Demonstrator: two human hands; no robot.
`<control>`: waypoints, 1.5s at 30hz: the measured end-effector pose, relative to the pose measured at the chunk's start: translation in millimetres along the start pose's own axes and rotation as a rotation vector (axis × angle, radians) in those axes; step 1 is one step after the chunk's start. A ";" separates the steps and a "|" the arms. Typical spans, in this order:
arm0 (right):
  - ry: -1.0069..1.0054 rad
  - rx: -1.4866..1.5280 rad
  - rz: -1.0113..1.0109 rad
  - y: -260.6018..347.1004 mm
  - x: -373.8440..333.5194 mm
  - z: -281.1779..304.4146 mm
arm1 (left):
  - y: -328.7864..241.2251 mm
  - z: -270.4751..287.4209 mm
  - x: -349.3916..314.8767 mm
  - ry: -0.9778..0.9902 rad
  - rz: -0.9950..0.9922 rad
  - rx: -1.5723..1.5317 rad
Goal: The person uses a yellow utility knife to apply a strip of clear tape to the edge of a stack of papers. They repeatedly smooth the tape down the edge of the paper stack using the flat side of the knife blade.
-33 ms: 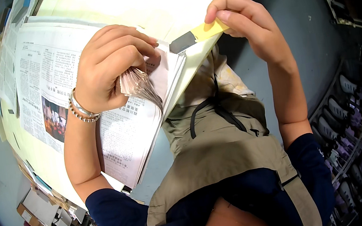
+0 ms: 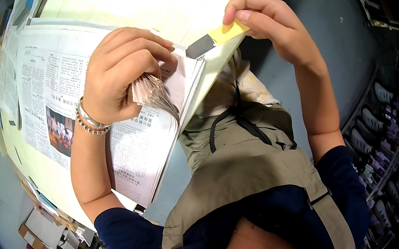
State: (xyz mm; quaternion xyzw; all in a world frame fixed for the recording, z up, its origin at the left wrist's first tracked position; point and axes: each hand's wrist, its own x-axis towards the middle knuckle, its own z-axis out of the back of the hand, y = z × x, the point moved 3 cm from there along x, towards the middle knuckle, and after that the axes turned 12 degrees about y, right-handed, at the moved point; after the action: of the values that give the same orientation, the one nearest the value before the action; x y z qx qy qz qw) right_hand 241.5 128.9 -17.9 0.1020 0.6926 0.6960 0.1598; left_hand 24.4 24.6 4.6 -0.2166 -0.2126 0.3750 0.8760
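My left hand [image 2: 125, 69] is closed over a fanned stack of thin, pale pinkish-grey layers [image 2: 148, 92], their edges spread below the fingers. Their material is not clear. The stack rests on a pile of newspapers [image 2: 133, 152] at the table's edge. In my right hand [image 2: 272, 26], thumb and fingers pinch a flat yellow tool with a dark grey end [image 2: 230, 32]. Its grey end is at the newspaper's corner, just right of my left fingertips. Whether it touches the paper cannot be made out.
The pale yellow table [image 2: 170, 8] ends in a slanting edge beside my lap. More newspapers [image 2: 3, 91] lie at the left. A rack with several shoes [image 2: 371, 121] stands at the right. Boxes [image 2: 42, 226] are at the lower left.
My right hand and the yellow tool have shifted very slightly up and to the left. My left hand and the stack look the same.
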 end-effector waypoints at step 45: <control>0.203 0.068 -0.135 -8.5 -0.1 -41.3 | 15.9 -0.5 0.0 0.065 -0.023 -0.277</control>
State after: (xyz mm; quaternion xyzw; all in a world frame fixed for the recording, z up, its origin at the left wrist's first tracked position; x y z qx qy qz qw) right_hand 227.3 90.3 -27.2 -0.0104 0.7337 0.6665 0.1316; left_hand 15.6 34.4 -4.3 -0.3451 -0.2365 0.3246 0.8483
